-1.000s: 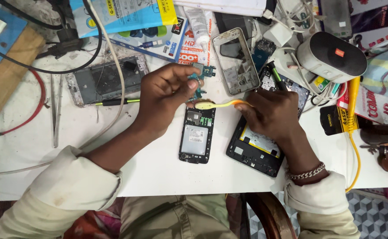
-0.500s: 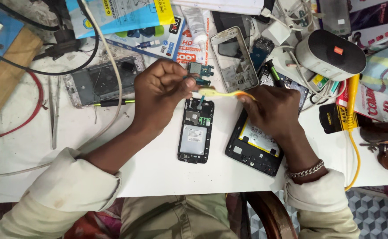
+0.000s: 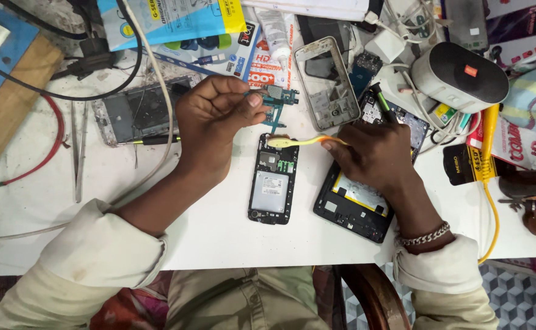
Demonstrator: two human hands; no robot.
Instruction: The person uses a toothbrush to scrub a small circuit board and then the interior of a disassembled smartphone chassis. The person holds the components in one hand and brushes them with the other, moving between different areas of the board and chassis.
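— What's the setting?
— A white table point(image 3: 219, 232), crowded along its far edge with phone parts, cables and packaging.

— And the work in hand?
— A small green board point(image 3: 275, 104) sits held above the table, just past the top of an opened phone point(image 3: 273, 180). The left hand point(image 3: 210, 125) has it pinched between thumb and fingertips, closed on its left end.

— The other hand?
— The right hand point(image 3: 375, 153) is clamped around a yellow toothbrush point(image 3: 301, 142). The brush lies nearly level, its head pointing left, just under the board and over the phone's upper end. Whether the bristles touch the board, I cannot tell.

— What lies nearby?
— Under the right wrist rests a black back cover point(image 3: 353, 211), tilted, with a yellow patch inside. Beyond the board stands a silver phone frame point(image 3: 329, 82). To the left lies another stripped phone point(image 3: 136, 113), with tweezers point(image 3: 78, 153) further left, and a red cable point(image 3: 42, 153) curving past them.

— Anything on the right?
— A white round speaker point(image 3: 460, 76) with an orange spot, and a yellow cable point(image 3: 491, 189) running down the table's edge. The right wrist wears a chain bracelet point(image 3: 423, 235).
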